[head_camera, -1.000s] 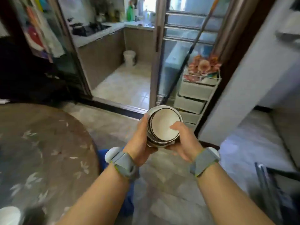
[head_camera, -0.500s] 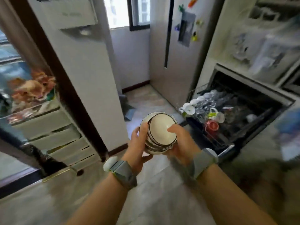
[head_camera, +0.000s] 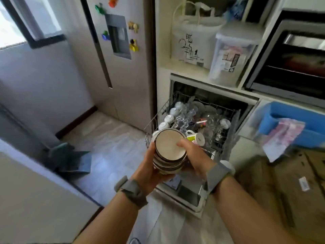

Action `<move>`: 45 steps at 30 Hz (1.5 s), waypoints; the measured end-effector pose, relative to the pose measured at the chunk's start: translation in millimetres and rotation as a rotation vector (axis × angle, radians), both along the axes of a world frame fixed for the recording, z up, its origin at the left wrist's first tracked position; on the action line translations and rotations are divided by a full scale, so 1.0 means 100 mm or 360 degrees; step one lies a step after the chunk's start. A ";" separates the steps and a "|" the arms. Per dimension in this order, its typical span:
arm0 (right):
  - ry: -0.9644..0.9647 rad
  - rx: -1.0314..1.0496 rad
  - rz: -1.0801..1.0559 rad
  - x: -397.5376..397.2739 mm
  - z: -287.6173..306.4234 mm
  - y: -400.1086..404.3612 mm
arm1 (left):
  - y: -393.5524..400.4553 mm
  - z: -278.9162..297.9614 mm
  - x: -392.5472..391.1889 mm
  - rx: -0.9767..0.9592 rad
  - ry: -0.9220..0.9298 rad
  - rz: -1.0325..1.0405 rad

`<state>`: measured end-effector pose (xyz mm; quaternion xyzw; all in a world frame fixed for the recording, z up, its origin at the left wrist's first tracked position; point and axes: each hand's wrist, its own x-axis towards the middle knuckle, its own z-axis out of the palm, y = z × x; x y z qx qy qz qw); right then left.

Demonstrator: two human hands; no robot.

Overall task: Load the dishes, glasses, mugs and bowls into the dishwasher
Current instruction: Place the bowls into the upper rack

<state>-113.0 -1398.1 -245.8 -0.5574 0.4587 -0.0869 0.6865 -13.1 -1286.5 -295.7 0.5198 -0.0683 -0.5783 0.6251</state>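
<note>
So your left hand (head_camera: 149,170) is cupped under and around the near side of a stack of small cream ceramic bowls with dark brown rims (head_camera: 169,152), and your right hand (head_camera: 193,157) is wrapped round the other side with the thumb hooked over the top bowl's rim. Both are closed on the stack, held in the air, not yet over any rack slot.

Just past the stack at about 1 o'clock is the pulled-out wire upper rack (head_camera: 228,134) of the open dishwasher (head_camera: 209,92). It looks pretty full already: a row of white upturned cups (head_camera: 169,118) down its left side, clear glassware (head_camera: 190,115) through the middle, a white mug with a yellow-green band (head_camera: 195,137) at the near edge.

I'd say you're well along, with cups and glasses mostly in. These bowls are what's left here, and the lower rack is hidden, so I can't tell how much room is down there.
</note>
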 end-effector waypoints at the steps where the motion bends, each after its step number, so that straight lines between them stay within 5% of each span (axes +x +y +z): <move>1: 0.0010 -0.0116 0.0073 0.06 0.02 -0.03 | -0.04 0.03 0.04 -0.0016 0.0043 -0.0005; 7: 0.0339 -0.0514 -0.0166 0.76 -0.04 -0.71 | -0.95 -0.12 0.82 0.0020 0.0239 -0.0238; 17: 0.0770 -0.1739 -0.0102 1.22 -0.29 -2.03 | -2.46 -0.50 1.30 -0.0084 0.0587 -0.0425; 25: 0.1067 -0.1946 -0.0247 1.53 -0.46 -2.90 | -3.51 -0.62 1.62 -0.0039 0.0603 -0.0586; 29: 0.0904 -0.2100 -0.0509 1.79 -0.55 -3.22 | -3.97 -0.71 1.83 -0.0115 0.0655 -0.0748; 33: 0.0867 -0.2069 -0.0840 1.97 -0.50 -3.38 | -4.30 -0.74 2.09 -0.0334 0.0682 -0.1116; 38: 0.0533 -0.1418 -0.1469 2.37 -0.39 -3.55 | -4.63 -0.78 2.43 -0.0251 0.0918 -0.1354; 45: 0.0314 -0.1161 -0.1764 2.68 -0.46 -3.64 | -4.81 -0.84 2.66 -0.0012 0.0626 -0.1399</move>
